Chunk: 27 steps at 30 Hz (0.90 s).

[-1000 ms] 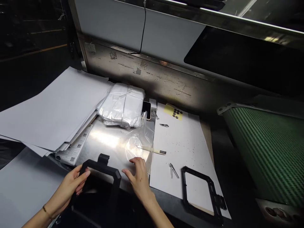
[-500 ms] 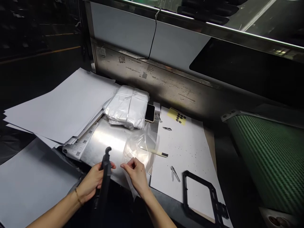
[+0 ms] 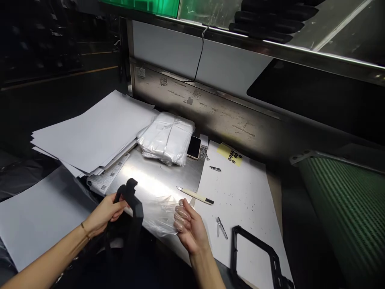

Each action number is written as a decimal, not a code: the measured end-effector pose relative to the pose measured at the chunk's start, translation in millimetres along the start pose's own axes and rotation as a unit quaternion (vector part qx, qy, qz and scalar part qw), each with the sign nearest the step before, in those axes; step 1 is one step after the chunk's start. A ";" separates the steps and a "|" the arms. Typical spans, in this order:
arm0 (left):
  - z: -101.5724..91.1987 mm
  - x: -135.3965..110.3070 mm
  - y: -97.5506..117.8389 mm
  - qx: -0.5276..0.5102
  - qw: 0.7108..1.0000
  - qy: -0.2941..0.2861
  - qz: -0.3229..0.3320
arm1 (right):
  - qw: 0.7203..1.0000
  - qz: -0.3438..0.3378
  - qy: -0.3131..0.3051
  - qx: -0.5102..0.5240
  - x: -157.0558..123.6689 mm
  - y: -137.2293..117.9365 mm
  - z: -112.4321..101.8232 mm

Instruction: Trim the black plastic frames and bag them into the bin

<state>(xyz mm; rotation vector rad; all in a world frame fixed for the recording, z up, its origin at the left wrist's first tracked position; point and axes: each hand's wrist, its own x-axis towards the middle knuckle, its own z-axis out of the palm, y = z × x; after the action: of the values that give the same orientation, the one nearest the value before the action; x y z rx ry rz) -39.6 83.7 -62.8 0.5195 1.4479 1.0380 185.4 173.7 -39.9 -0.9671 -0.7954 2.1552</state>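
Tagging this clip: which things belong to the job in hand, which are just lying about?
Job, judging by the hands:
- black frame, in left hand
- clear plastic, at right hand
- probably plastic bundle, second frame

Lying about, apparently:
- phone
- pale-handled knife
- clipper-like tool

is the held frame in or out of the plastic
Out: the black frame shows bare in the left hand, clear plastic at the right hand.

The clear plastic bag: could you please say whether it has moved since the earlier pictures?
Yes: against the resting craft knife, the clear plastic bag has shifted off it, toward the person.
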 end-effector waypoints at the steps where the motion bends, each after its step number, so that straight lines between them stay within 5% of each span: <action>1: -5.4 -6.9 2.6 0.011 1.000 -0.007 0.004 | 1.000 0.013 -0.007 0.005 2.0 -2.4 0.0; 7: -8.4 -53.9 16.9 0.065 0.995 -0.059 -0.041 | 0.991 0.077 -0.094 -0.058 22.4 -10.9 11.4; 12: 11.2 -45.3 8.8 0.101 0.989 -0.098 -0.053 | 0.948 0.113 -0.219 -0.201 27.6 -6.3 40.5; 15: 6.3 -41.9 -0.1 0.106 0.987 -0.106 -0.062 | 0.905 0.111 -0.283 -0.299 13.2 -8.7 56.8; 18: -14.5 -57.4 -9.0 0.105 0.990 -0.069 -0.060 | 0.844 0.012 -0.282 -0.457 -10.9 -6.5 61.2; 22: -54.7 -91.0 -13.7 0.094 0.993 -0.013 -0.068 | 0.678 -0.131 -0.283 -0.665 -36.4 28.1 62.2; 27: -108.7 -116.2 -12.7 0.061 0.993 -0.024 -0.098 | 0.720 -0.051 -0.449 -0.526 -43.4 97.4 105.1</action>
<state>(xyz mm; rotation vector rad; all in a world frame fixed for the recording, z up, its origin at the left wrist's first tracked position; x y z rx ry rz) -118.5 -49.1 -22.7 0.4760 1.4938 0.7804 95.3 54.2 -35.8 -0.1592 -2.6470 1.8920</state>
